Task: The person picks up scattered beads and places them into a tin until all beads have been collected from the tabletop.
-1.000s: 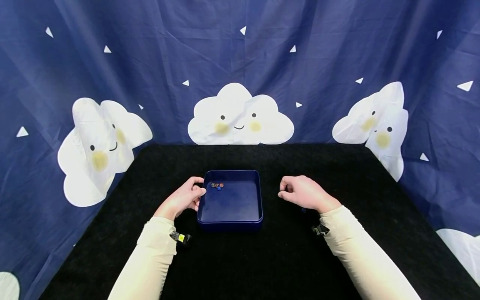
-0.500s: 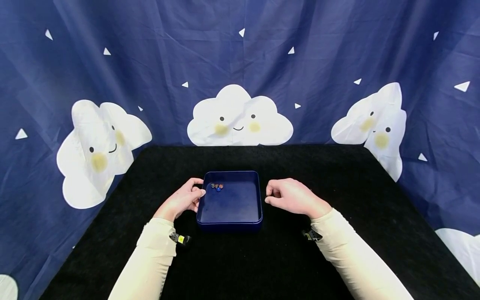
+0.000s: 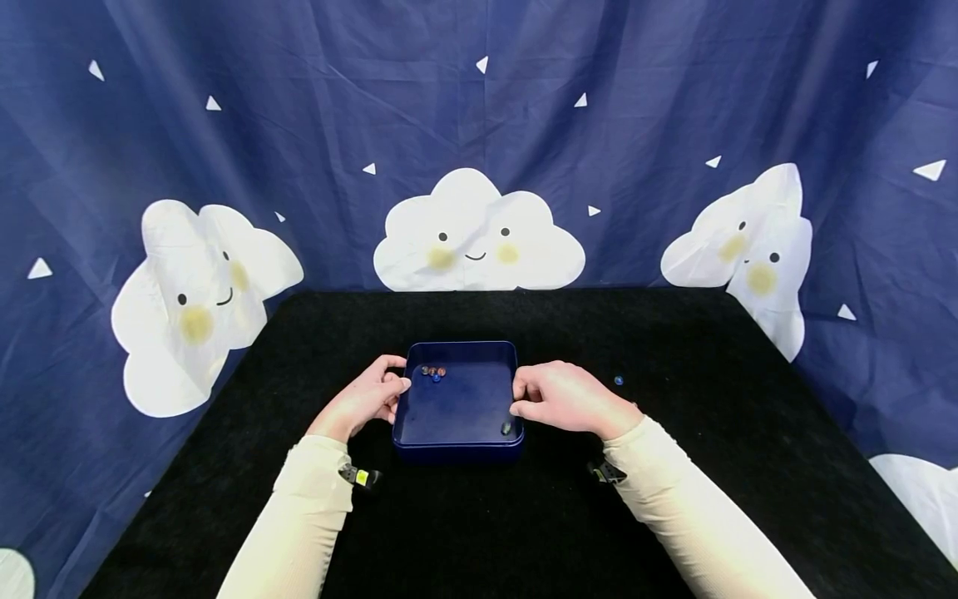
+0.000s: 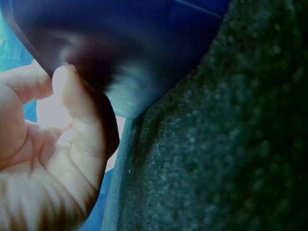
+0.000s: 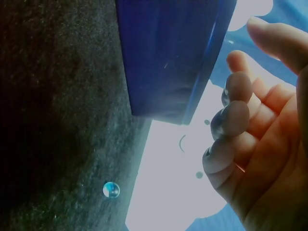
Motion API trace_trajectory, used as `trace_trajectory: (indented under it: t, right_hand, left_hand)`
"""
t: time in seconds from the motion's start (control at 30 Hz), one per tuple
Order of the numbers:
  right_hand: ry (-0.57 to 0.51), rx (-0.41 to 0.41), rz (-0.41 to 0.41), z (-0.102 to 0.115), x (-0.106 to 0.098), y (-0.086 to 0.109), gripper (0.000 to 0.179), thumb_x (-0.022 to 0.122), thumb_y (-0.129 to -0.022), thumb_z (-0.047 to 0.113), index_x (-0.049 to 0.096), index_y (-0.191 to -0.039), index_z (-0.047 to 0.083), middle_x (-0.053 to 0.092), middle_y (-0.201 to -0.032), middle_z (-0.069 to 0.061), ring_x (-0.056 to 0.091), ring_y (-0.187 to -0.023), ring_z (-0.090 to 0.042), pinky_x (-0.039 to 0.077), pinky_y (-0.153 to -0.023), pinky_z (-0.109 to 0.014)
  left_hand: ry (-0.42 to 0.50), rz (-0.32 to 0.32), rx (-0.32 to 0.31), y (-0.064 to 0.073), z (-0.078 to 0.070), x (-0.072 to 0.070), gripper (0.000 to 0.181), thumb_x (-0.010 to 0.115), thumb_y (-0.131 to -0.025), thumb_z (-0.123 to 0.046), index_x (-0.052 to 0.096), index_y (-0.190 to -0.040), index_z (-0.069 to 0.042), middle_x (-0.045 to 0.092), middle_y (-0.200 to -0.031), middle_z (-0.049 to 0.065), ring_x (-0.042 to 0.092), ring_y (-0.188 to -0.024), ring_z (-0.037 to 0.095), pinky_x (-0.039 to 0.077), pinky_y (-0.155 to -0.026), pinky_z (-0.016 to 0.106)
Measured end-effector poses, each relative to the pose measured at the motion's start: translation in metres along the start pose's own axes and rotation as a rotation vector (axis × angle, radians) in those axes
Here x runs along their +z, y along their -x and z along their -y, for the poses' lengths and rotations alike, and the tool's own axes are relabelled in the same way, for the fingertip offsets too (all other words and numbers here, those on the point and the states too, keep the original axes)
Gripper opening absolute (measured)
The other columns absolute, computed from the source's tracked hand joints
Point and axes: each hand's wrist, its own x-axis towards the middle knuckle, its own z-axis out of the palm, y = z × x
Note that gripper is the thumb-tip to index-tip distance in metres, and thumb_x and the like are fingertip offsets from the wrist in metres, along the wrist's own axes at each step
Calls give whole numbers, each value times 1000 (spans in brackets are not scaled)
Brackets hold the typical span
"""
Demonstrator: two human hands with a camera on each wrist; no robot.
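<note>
A square, navy-blue tin tray (image 3: 460, 408) with low walls stands in the middle of the head view. My left hand (image 3: 364, 398) grips its left wall, thumb at the inside of the rim; the left wrist view shows the fingers (image 4: 79, 106) against the tin. Several small marbles (image 3: 433, 373) cluster at the tray's back left. One dark greenish marble (image 3: 506, 428) is in the front right corner, below my right fingertips. My right hand (image 3: 572, 401) hangs over the right rim, thumb and index finger apart and holding nothing in the right wrist view.
A blue marble (image 3: 619, 380) lies on the black cloth-covered table (image 3: 659, 333) to the right of the tray. A navy curtain (image 3: 322, 125) with smiling clouds encloses the back and sides.
My right hand has moved left to the tray's right rim and let go of a marble, which now shows in the front right corner. The left hand keeps its grip.
</note>
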Motion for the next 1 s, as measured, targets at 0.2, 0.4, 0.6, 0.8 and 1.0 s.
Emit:
trace_trajectory:
  t: [0.2, 0.4, 0.6, 0.8, 1.0]
  right_hand:
    - [-5, 40, 8, -3, -3, 4, 18, 77, -87, 34, 60, -83, 32, 48, -63, 19, 49, -62, -2, 43, -58, -27]
    - [-15, 87, 18, -10, -9, 11, 14, 75, -89, 30, 62, -85, 31, 50, -65, 17, 50, -62, -5, 44, -59, -29]
    - [-5, 115, -12, -34, -11, 22, 12, 74, -88, 28, 63, -85, 31, 50, -65, 17, 50, -61, -5, 44, -59, -30]
    - [-30, 167, -16, -60, -20, 32, 8, 73, -90, 23, 66, -87, 27, 53, -65, 15, 51, -58, -6, 45, -61, -31]
    - [-27, 221, -2, -82, -25, 45, 6, 71, -91, 21, 66, -89, 23, 55, -67, 14, 52, -63, -7, 44, -65, -32]
  left_hand:
    - [-11, -1, 6, 1, 1, 0, 49, 55, -100, -10, 34, -144, -1, 50, -90, 12, 52, -61, 17, 53, -53, 31]
    - [-14, -4, 8, 2, 1, 0, 49, 55, -101, -10, 34, -144, -1, 51, -91, 12, 52, -61, 17, 53, -54, 32]
    - [-14, -7, 5, 2, 2, 0, 49, 55, -100, -10, 34, -144, 0, 51, -91, 12, 52, -61, 17, 54, -54, 32]
    - [-17, -8, 9, 2, 0, 0, 49, 55, -100, -11, 34, -144, -1, 51, -90, 12, 53, -61, 18, 54, -54, 33]
    - [-10, -2, 0, 2, -2, -1, 49, 55, -101, -11, 34, -144, -1, 51, -90, 12, 52, -61, 18, 53, -54, 32]
